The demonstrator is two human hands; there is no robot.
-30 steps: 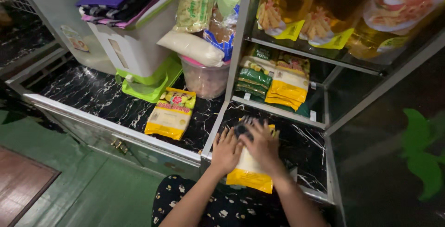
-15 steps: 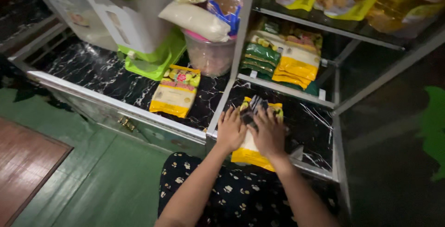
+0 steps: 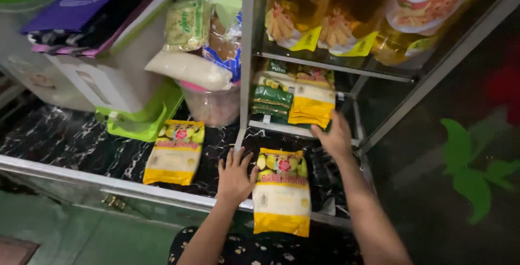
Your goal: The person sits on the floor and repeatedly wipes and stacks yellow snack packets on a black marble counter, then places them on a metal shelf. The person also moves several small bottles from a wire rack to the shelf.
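A yellow and white flat packet lies on the black marbled bottom shelf of a metal-framed glass cabinet. My left hand rests flat beside the packet's left edge, fingers spread, touching it. My right hand is raised at the front of the middle shelf, by a stack of yellow packets; I cannot tell whether it grips one. A second yellow and white packet lies to the left on the same marbled surface.
Green packets sit left of the yellow stack. Cooking oil pouches fill the top shelf. A clear tub with bags on it, a green tray and a white container stand at left.
Both hands came off the packet's top. My right hand rose to the middle shelf; my left slid to the packet's left side. The dark thing on the packet is gone.
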